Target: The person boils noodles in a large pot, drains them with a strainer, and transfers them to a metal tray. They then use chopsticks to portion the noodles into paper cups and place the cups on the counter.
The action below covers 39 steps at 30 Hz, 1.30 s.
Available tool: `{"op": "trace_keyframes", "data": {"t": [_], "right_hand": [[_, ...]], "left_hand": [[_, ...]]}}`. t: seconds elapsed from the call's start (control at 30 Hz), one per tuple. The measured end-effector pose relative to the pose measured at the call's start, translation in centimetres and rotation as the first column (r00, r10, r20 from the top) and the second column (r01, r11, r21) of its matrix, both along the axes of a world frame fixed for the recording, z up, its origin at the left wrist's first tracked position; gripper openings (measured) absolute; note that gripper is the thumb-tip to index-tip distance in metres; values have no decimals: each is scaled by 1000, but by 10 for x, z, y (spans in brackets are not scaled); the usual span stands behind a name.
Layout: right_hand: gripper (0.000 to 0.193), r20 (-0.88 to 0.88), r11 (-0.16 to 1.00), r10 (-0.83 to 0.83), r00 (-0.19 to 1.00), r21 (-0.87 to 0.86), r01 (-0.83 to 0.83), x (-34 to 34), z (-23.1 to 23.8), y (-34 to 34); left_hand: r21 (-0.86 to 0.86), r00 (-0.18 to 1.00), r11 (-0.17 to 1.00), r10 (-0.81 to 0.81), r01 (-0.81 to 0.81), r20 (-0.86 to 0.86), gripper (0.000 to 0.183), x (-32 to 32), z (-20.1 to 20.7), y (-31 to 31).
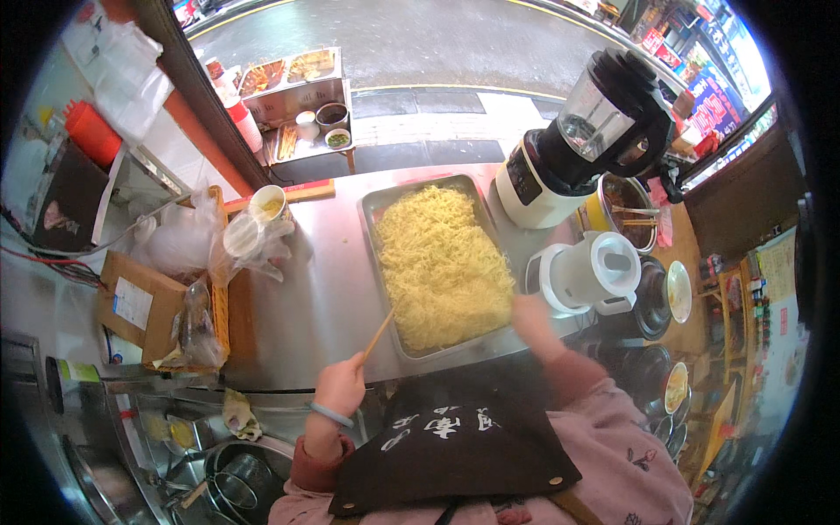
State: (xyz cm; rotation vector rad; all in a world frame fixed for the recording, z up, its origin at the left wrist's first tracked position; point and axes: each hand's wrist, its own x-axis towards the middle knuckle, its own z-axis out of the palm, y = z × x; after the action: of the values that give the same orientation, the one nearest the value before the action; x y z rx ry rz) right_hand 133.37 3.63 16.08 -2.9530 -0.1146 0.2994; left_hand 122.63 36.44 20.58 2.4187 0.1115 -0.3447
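Observation:
A metal tray [371,278] on the counter is heaped with yellow noodles [442,262]. My left hand [339,385], with a pale band at the wrist, is closed around a thin wooden chopstick [378,333], whose tip reaches the noodles at the tray's left side. I cannot see whether it is one stick or a pair. My right hand [535,325] is at the tray's lower right edge, beside the noodles. Motion smears its fingers, so what they hold, if anything, does not show.
To the right stand a white blender [542,179] with a black lid and a small white appliance [588,273]. A paper cup [270,203], plastic bags [255,241] and a cardboard box [140,300] sit at the left. Lower left is a sink [210,464] holding strainers.

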Motion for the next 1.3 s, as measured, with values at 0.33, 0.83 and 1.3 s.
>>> {"op": "trace_keyframes", "data": {"t": [0.33,0.83,1.3], "right_hand": [[21,-307,984,3,952,-170,-57,-20,61,-64],[20,81,741,73,994,663,-108,21,79,-25],[19,480,802,236,845,395,-448,74,271,-8]], "left_hand": [[53,996,998,-33,38,-84,20,-32,-5,-19],[-415,901,904,263,-104,346,28,32,14,-100],[-237,812,971,147,-12,565,28,85,189,-78]]}}
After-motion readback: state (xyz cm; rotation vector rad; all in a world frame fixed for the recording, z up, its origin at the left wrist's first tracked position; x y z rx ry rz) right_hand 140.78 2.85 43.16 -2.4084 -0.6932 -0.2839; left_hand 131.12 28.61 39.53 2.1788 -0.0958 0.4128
